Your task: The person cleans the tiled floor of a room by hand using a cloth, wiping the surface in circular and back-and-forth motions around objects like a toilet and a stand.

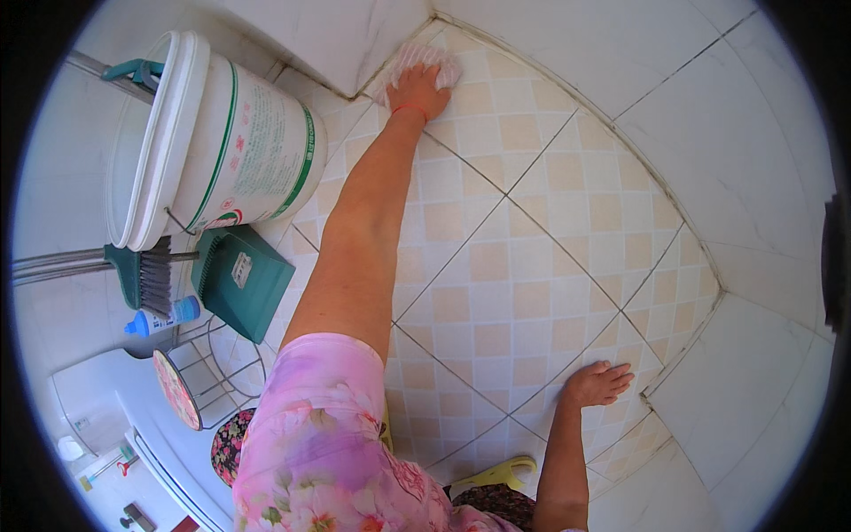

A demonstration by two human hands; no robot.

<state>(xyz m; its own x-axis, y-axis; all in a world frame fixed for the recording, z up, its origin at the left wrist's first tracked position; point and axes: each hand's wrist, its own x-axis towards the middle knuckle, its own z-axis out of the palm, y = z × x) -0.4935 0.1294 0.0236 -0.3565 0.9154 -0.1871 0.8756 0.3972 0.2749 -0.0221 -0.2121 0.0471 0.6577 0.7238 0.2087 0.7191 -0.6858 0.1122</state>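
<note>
My left hand (pixel 419 93), with a red band on its wrist, reaches far forward and presses down on a crumpled pink-and-white striped cloth (pixel 429 57). Its fingers are spread over the cloth, which lies on the tiled floor (pixel 532 253) beside a wall corner. Part of the cloth is hidden under the hand. Closer to my body on the right, my right hand (pixel 602 384) rests palm down on beige-and-white checked tiles, near the foot of the right wall. Nothing is in it, and its fingers are slightly apart.
To the left stands a large white plastic bucket (pixel 266 139) bearing writing. Below it are a broom (pixel 126 272), a green dustpan (pixel 266 282), a blue-capped bottle (pixel 166 316) and a wire rack (pixel 229 372). White tiled walls (pixel 718 146) bound the floor. A yellow slipper (pixel 502 473) shows near my body.
</note>
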